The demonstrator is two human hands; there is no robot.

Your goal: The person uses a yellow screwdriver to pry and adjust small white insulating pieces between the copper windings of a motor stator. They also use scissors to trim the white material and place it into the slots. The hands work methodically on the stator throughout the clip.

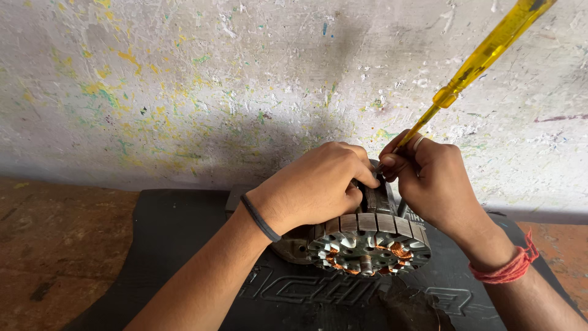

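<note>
1. the motor core sits on a black rubber mat, right up near the wall. it's a round stack of grey metal plates, tilted so the slotted face looks toward the camera, with bits of copper wire showing in the slots.
2. left hand is laid over the top of the core, fingers curled down and closed around its upper edge, pretty much gripping it. there's a black band on that wrist.
3. right hand is closed around the metal shaft of a screwdriver, pinching it low down near the tip. the yellow see-through handle sticks up and to the right, out past the top corner. the tip ends right where the two hands meet at the top of the core; can't see the exact contact point, fingers hide it.
4. red thread tied round the right wrist, and a pale ring on one finger.
5. the mat has raised lettering and lies on a worn reddish-brown bench.
6. behind everything is a whitish wall speckled with yellow and green paint.
</note>
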